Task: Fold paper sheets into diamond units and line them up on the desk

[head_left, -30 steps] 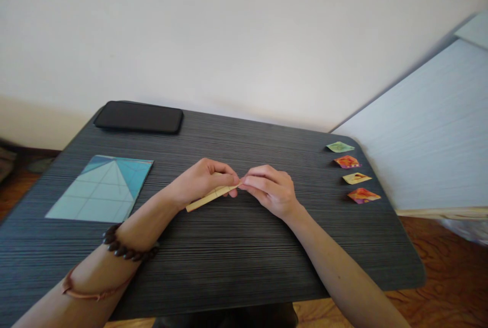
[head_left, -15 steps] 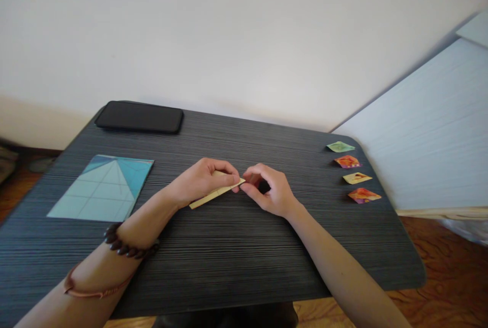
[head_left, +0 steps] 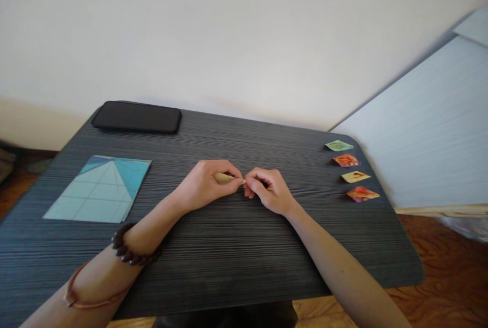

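My left hand (head_left: 206, 185) and my right hand (head_left: 269, 190) meet at the middle of the dark striped table (head_left: 229, 257). Both pinch a narrow folded strip of tan paper (head_left: 225, 178). My left fingers wrap round most of the strip, so only its right end shows. My right thumb and forefinger are closed on that tip. Beaded and cord bracelets sit on my left wrist.
A creased blue paper sheet (head_left: 101, 188) lies at the left. A black phone (head_left: 136, 116) rests at the far left edge. Several small folded paper pieces (head_left: 351, 169) line the right edge. A pale panel (head_left: 430, 140) stands beside the table's right side.
The strip lay slanted with its left end sticking out below my left hand; now that hand covers nearly all of it. My right fingers have curled tighter onto the tip.
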Motion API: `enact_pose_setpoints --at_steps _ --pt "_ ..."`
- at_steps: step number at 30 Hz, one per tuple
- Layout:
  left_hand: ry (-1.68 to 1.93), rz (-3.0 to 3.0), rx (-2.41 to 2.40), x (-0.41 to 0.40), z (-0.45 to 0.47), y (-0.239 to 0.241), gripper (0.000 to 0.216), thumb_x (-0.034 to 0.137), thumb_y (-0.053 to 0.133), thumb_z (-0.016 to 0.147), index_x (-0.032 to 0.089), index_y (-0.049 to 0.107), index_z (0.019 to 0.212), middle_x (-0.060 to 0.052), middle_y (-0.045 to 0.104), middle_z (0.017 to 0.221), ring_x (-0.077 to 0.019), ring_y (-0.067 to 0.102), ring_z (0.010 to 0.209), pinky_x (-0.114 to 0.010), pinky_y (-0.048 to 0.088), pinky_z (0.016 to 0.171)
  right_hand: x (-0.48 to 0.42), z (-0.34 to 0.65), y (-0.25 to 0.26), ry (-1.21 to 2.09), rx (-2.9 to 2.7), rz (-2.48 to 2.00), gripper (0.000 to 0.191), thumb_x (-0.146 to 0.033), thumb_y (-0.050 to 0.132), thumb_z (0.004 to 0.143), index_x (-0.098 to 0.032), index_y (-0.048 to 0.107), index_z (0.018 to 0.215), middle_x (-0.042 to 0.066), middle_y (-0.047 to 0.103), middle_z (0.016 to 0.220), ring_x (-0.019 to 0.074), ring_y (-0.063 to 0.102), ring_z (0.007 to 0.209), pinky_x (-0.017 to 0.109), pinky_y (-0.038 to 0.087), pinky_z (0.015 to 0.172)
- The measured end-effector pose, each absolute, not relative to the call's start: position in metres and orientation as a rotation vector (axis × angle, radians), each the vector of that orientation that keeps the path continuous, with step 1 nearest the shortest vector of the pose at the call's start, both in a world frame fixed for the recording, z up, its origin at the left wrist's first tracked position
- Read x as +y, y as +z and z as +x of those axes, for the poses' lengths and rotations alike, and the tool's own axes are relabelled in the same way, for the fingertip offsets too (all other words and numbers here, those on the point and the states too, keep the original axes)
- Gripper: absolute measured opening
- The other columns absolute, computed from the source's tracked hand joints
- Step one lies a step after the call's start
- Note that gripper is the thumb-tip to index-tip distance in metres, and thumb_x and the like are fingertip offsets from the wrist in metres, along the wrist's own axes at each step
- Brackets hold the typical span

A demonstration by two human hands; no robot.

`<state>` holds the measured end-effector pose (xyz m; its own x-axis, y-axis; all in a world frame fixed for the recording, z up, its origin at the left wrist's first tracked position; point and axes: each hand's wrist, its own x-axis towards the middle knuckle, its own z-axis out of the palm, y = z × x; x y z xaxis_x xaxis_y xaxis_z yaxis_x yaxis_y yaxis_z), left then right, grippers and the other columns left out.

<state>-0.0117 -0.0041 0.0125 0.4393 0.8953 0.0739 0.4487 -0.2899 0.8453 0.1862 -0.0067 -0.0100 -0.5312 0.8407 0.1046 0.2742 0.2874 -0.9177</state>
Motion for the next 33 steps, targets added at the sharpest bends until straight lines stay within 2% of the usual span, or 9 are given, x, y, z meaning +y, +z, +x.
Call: enact_pose_setpoints --at_steps 8,14,21,29,33 --pt "0.566 1.767 1.247 -0.0046 -0.0127 0.0173 0.023 0.039 0.057 0.077 0.021 0.071 0.078 0.003 0.07 0.075 -0.0146 0.061 0.072 -0.022 0.043 0.067 -0.008 0.184 -0.0076 0.823 -2.175 -1.016 0.016 -0.023 0.049 0.083 -0.017 0.056 0.071 -0.002 0.059 0.062 0.0081 0.052 0.054 0.019 0.039 0.055" --pt "0.594 1.78 1.268 -0.0059 -0.0113 0.0162 0.019 0.034 0.058 0.074 0.019 0.069 0.075 0.003 0.069 0.072 -0.0139 0.06 0.069 -0.021 0.043 0.065 -0.0084 0.1806 -0.0083 0.59 -2.251 -0.967 0.015 -0.02 0.049 0.081 -0.018 0.055 0.068 -0.003 0.055 0.059 0.0074 0.047 0.052 0.019 0.037 0.055" --pt "0.61 1.788 1.26 -0.0063 -0.0093 0.0156 0.017 0.03 0.057 0.074 0.019 0.07 0.074 0.002 0.07 0.074 -0.0144 0.061 0.071 -0.022 0.043 0.067 -0.0099 0.1808 -0.0067 0.735 -2.24 -1.068 0.012 -0.02 0.049 0.08 -0.018 0.056 0.071 -0.003 0.056 0.061 0.0082 0.049 0.053 0.02 0.038 0.056" --pt "0.586 1.778 1.256 -0.0043 -0.011 0.0146 0.02 0.034 0.057 0.074 0.019 0.07 0.075 0.002 0.07 0.075 -0.0155 0.061 0.073 -0.023 0.044 0.069 -0.0085 0.1859 -0.0043 0.901 -2.235 -1.031 0.013 -0.016 0.045 0.082 -0.017 0.058 0.079 -0.001 0.063 0.067 0.0086 0.054 0.055 0.02 0.041 0.056" --pt "0.58 1.767 1.253 -0.0038 -0.0122 0.0163 0.021 0.036 0.057 0.075 0.019 0.07 0.076 0.001 0.07 0.075 -0.015 0.061 0.072 -0.022 0.044 0.068 -0.0094 0.1851 -0.0025 0.905 -2.219 -0.999 0.012 -0.02 0.047 0.084 -0.017 0.057 0.078 -0.001 0.061 0.065 0.0088 0.053 0.055 0.021 0.041 0.056"
